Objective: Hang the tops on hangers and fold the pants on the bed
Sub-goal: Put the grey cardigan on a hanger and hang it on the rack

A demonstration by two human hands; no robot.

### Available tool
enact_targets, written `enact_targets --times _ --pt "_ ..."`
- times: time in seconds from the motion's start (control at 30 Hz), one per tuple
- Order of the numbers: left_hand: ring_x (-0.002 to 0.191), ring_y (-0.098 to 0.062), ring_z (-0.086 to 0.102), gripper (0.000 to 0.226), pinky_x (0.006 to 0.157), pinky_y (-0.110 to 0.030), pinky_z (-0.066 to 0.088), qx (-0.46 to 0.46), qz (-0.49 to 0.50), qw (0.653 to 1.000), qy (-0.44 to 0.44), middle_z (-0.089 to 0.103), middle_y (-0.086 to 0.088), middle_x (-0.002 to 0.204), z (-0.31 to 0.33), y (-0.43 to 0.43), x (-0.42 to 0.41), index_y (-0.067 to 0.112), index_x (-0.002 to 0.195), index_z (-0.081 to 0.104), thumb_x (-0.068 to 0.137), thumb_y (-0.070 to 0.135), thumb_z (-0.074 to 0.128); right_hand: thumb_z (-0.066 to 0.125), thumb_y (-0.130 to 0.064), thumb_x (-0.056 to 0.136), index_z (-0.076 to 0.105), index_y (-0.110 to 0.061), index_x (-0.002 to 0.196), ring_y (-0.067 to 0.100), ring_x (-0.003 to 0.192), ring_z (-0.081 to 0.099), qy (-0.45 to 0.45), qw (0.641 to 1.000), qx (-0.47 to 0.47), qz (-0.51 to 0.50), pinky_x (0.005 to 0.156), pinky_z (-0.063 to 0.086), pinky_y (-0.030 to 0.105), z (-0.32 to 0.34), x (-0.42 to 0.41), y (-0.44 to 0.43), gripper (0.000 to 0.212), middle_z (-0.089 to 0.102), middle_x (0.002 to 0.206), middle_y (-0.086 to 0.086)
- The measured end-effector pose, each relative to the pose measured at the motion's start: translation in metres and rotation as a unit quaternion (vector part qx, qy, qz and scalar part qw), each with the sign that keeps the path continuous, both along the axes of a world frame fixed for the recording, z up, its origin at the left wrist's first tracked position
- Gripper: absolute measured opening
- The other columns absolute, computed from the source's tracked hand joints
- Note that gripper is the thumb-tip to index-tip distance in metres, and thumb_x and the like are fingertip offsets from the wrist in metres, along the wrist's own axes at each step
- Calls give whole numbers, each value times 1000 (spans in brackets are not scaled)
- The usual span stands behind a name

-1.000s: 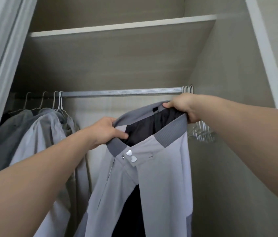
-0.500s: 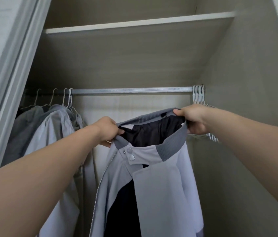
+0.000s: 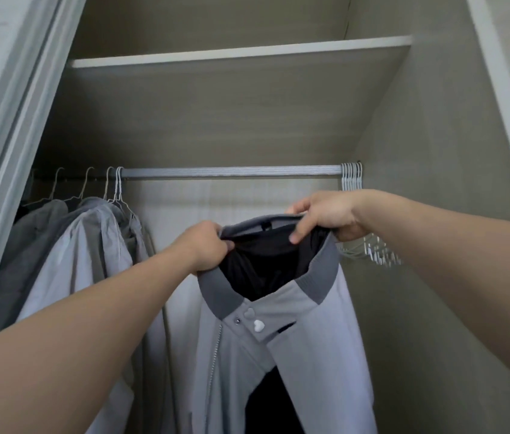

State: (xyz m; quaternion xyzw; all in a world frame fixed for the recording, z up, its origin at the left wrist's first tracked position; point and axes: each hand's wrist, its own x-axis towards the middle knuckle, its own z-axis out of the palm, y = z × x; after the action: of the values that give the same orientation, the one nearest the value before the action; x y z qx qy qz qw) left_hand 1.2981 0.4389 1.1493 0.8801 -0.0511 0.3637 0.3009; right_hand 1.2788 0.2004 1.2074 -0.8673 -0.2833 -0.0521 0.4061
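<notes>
- While both arms reach into the wardrobe, the head view shows the grey jacket [image 3: 310,355] held up by its collar. It hangs below the rail [image 3: 231,171] and apart from it, between the hung clothes [image 3: 90,245] on the left and a bunch of empty hangers [image 3: 352,178] at the right end.
- The left hand [image 3: 208,245] grips the collar's left side, fingers curled round the ribbed fabric.
- The right hand [image 3: 325,214] pinches the back of the collar, thumb against the dark lining.
- No hook shows above the collar; whether a hanger sits inside, I cannot tell.
- This looks like the hanging step for this top. Next it needs a hanger in the shoulders, then the hook lifted onto the bare stretch of rail.
</notes>
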Motion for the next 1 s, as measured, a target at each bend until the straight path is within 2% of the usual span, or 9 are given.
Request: enact_targets --times 0.13,0.3,0.47,0.6,0.73,0.83,0.9,0.93,1.0 --pt "83 -36 59 14 69 -35 46 103 113 986 -65 67 -15 93 17 -2 -6 16 77 55 90 12 52 56 5 84 70 -5 94 28 76 58 -185 926 -236 -228 63 48 30 -5 9 -1 20 65 87 14" --pt "67 -37 72 16 53 -40 60 -31 58 994 84 71 -26 84 26 4 -3 -2 99 63 97 3 48 54 -9 86 66 -8 111 39 106 64 -334 829 -196 -403 84 50 36 -3 19 -21 28 65 118 19" --pt "52 -12 64 13 48 -21 52 -195 -54 960 192 68 -1 61 28 13 10 13 85 62 97 17 67 64 -7 90 67 4 108 43 94 70 -247 884 -144 -370 81 59 44 -1 22 -19 22 69 108 27" --pt "40 -14 64 20 36 -20 48 -287 -143 927 194 66 -5 52 33 -2 11 9 82 57 101 15 52 70 -4 90 67 7 109 36 70 63 -110 933 -125 -320 61 59 47 -11 22 -12 22 68 100 27" --pt "43 -25 67 23 38 -33 55 -358 -250 886 157 69 -17 59 45 -30 -1 -1 84 55 95 2 35 62 -2 91 68 -3 105 36 87 67 -174 921 -213 -277 65 61 41 -15 30 -3 16 68 111 20" --pt "48 -27 69 24 45 -38 59 -372 -293 873 116 70 -17 62 51 -49 -2 0 89 54 97 2 32 53 -9 86 67 -16 104 32 105 61 -408 831 -238 -292 87 52 37 -11 36 -1 24 66 110 9" --pt "54 -25 68 21 51 -39 59 -362 -291 879 110 67 -13 69 49 -56 1 5 91 53 100 5 33 54 -13 83 61 -17 108 33 107 53 -576 674 -264 -381 88 41 39 -6 39 -9 27 59 113 9" --pt "53 -24 67 21 48 -38 59 -358 -287 882 108 65 -13 72 47 -58 2 7 90 53 101 6 34 54 -14 82 59 -17 112 33 108 49 -595 614 -285 -433 88 36 41 -2 40 -16 30 55 116 10" --pt "50 -22 63 21 41 -33 56 -351 -274 890 100 61 -11 71 42 -59 8 9 87 52 100 6 36 52 -15 86 54 -18 122 33 114 45 -544 586 -320 -508 93 33 42 4 42 -30 36 50 124 11"
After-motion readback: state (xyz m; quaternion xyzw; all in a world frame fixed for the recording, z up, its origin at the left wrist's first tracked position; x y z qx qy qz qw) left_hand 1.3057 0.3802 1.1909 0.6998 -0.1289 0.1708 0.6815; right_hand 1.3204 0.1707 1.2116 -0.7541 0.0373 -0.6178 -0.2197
